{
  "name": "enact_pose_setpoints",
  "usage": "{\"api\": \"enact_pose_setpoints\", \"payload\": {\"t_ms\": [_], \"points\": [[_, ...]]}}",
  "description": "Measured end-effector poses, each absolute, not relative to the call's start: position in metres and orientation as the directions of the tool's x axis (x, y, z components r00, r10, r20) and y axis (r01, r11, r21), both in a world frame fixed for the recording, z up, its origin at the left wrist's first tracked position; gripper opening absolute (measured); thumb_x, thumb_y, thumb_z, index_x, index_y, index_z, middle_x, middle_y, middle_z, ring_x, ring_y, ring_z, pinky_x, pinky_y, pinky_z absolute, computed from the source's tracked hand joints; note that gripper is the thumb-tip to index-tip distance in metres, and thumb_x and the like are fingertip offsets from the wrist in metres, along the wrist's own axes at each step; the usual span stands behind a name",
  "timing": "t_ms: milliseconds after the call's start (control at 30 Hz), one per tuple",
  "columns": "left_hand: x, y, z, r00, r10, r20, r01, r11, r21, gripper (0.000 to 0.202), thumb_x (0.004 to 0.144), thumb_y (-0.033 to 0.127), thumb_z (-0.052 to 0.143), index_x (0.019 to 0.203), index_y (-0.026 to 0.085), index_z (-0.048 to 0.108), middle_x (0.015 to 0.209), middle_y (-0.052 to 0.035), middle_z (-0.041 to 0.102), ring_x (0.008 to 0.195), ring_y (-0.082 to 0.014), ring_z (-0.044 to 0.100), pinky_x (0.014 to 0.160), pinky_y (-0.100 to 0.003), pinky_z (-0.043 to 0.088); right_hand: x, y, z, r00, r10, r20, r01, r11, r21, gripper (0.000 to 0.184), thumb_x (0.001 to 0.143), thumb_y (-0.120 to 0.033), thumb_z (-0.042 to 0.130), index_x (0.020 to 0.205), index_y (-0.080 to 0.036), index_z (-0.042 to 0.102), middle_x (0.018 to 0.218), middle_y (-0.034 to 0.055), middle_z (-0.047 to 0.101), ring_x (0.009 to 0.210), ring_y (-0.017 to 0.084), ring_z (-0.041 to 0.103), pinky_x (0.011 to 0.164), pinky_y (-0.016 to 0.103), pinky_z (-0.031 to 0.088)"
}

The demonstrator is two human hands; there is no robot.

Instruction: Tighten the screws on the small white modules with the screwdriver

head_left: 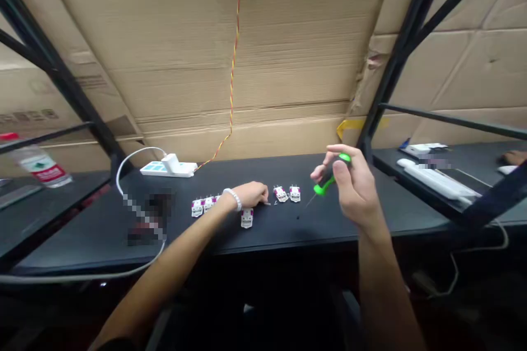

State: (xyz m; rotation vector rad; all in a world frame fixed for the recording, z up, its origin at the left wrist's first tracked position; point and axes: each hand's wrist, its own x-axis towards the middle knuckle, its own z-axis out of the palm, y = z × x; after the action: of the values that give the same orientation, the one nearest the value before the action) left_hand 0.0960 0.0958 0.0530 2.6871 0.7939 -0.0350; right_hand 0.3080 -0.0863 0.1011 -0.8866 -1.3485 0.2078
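Observation:
My right hand (352,186) is raised above the black table (288,225) and closed around a small green-handled screwdriver (325,184), its thin tip pointing down-left. My left hand (253,194), with a white bead bracelet on the wrist, rests on the table with fingers curled and pinched at a tiny part near its fingertips; what it pinches is too small to name. Several small white-and-magenta parts (203,205) lie in a row to its left, one (246,218) lies just in front of it, and two more (288,193) lie to its right.
A white power strip with a charger (168,167) and a white cable sits at the back left. A red-yellow twisted wire (233,77) hangs down the cardboard wall. Black frame bars stand on both sides. A water bottle (39,164) lies far left; a white keyboard (436,181) sits on the right table.

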Motion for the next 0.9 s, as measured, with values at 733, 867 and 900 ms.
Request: {"api": "enact_pose_setpoints", "payload": {"t_ms": [733,867,900], "points": [[0.024,0.038,0.066,0.624,0.721,0.302,0.358,-0.607,0.709,0.015,0.092,0.027,0.067,0.089,0.019,0.079,0.086,-0.0040,0.082,0.078,-0.0205,0.073,0.075,-0.029,0.054,0.243,-0.024,0.034,-0.073,0.989,0.127,0.973,0.099,-0.210,0.017,0.107,-0.024,0.055,0.108,-0.019,0.072,0.118,0.0120,0.070,0.099,0.022,0.072,0.088,0.032,0.048],[0.025,0.033,0.061,0.581,0.770,0.264,0.305,-0.506,0.807,0.016,0.089,0.031,0.068,0.086,0.018,0.078,0.079,-0.0042,0.079,0.068,-0.0192,0.071,0.065,-0.028,0.054,0.242,-0.021,0.030,-0.083,0.990,0.115,0.975,0.105,-0.196,0.019,0.108,-0.024,0.053,0.106,-0.019,0.072,0.119,0.0125,0.069,0.100,0.023,0.072,0.087,0.033,0.048],[0.026,0.032,0.059,0.576,0.776,0.256,0.294,-0.489,0.821,0.017,0.089,0.031,0.068,0.085,0.018,0.078,0.078,-0.0042,0.079,0.068,-0.0191,0.070,0.065,-0.027,0.054,0.242,-0.021,0.029,-0.090,0.989,0.116,0.974,0.112,-0.197,0.018,0.107,-0.024,0.054,0.106,-0.018,0.071,0.120,0.0128,0.069,0.102,0.024,0.071,0.088,0.033,0.048]]}}
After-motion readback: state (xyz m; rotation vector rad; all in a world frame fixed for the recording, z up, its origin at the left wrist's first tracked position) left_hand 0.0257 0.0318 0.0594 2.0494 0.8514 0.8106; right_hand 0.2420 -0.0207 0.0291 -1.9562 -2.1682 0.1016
